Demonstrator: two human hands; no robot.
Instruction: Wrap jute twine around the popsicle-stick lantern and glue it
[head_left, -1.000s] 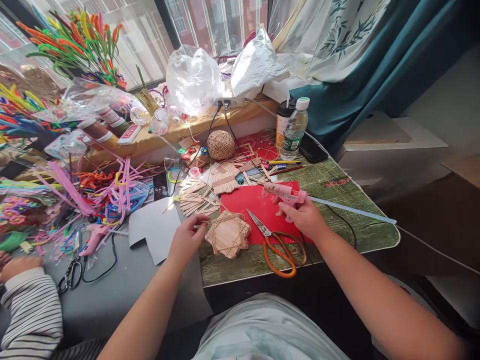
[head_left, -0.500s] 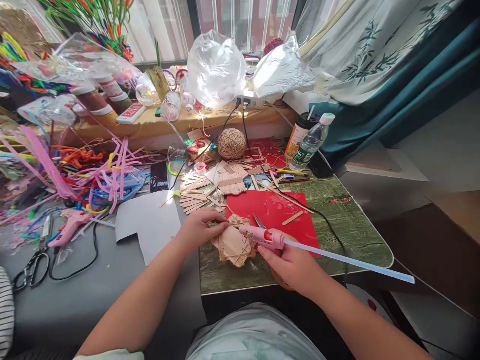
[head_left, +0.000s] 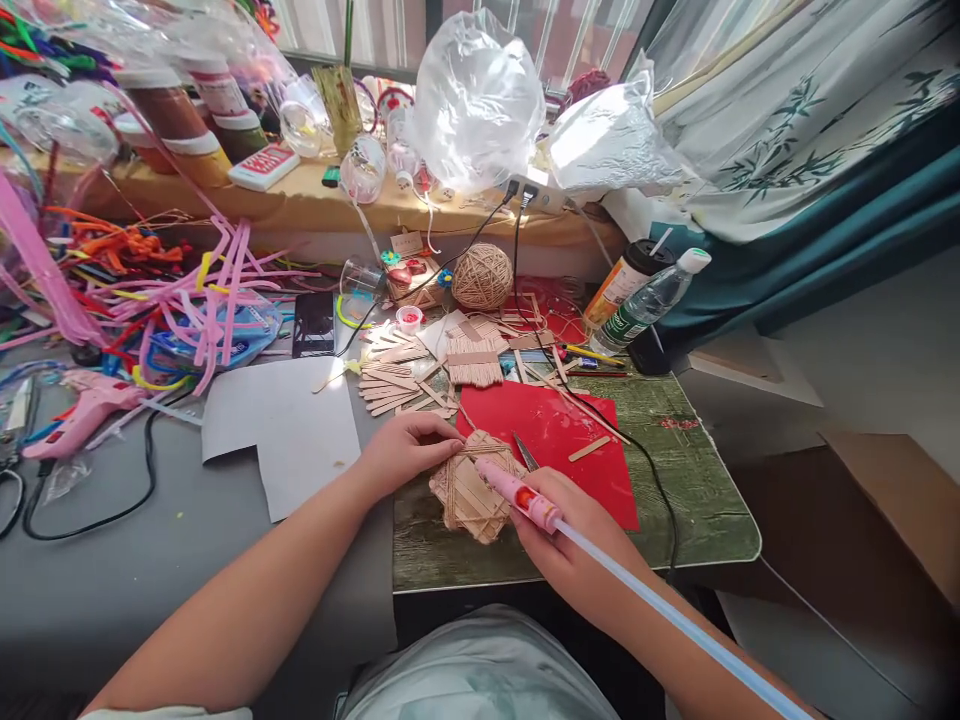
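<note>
Apparently gluing, the right hand (head_left: 574, 535) clasps a pink glue gun (head_left: 534, 504) over the stick-and-twine piece (head_left: 472, 512) on the surface (head_left: 705, 500), while the left hand (head_left: 405, 458), nearly closed at its edge, hold unclear, should steady it next.

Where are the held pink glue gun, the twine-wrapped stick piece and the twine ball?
Held pink glue gun (head_left: 519, 495): head view, middle of its body.
Stick piece (head_left: 471, 498): head view, its wooden face.
Twine ball (head_left: 484, 277): head view, middle of its near side.

The glue stick (head_left: 660, 600) is cut off by the bottom edge.
</note>
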